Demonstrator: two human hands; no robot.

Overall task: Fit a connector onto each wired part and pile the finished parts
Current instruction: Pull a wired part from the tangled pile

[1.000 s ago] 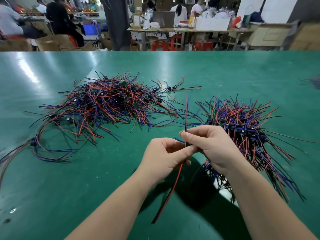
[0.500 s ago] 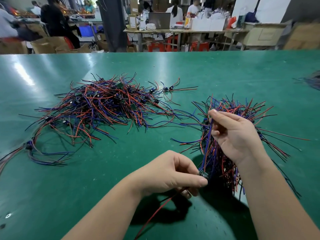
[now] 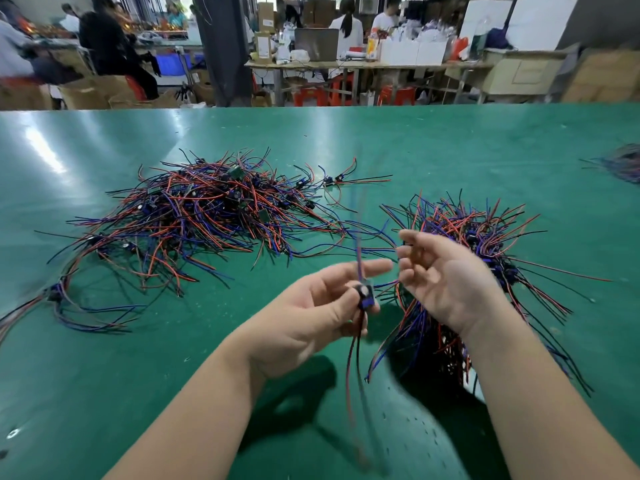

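Head view. Your left hand [image 3: 311,313] pinches one wired part [image 3: 364,295] between thumb and fingers. Red and black leads hang below the hand, and a blue one rises past the fingertips (blurred). Your right hand [image 3: 446,282], just beside the part, has its fingers loosely apart and grips nothing. One wire pile [image 3: 485,233] lies behind it. A wider pile [image 3: 207,209] lies beyond your left hand on the green table [image 3: 104,375].

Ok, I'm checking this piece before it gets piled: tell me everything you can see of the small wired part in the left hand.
The small wired part is a dark blue-and-black block with a pale round face, plastic by its look. A blurred blue wire rises from it; red and black wires hang below. The left hand pinches it above the green table; the open right hand beside it holds nothing.
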